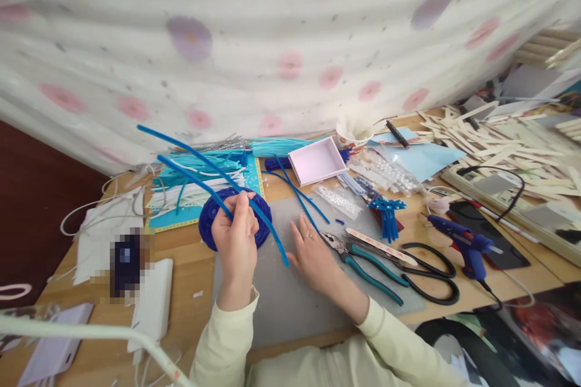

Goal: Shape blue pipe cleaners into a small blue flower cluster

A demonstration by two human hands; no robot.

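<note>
A wooden bench runs below a flowered curtain, with a grey cutting mat near the middle of its front edge. Over the mat's back left corner lies a navy-blue ribbed disc, partly hidden by the left hand. That hand, raised above the disc, pinches two blue pipe cleaners between thumb and fingers; their long ends slant toward the bench's back left corner. The right hand is over the mat, fingers slightly spread, apparently holding nothing. Just beyond its fingertips, two loose blue stems cross at the mat's back edge; contact is unclear.

The pinched stems should be very light, fuzzy rather than slippery, bendable yet stiff enough to keep a curve, and hard to break. Mid-length seems the steadiest hold; the cut tips may prick.
</note>
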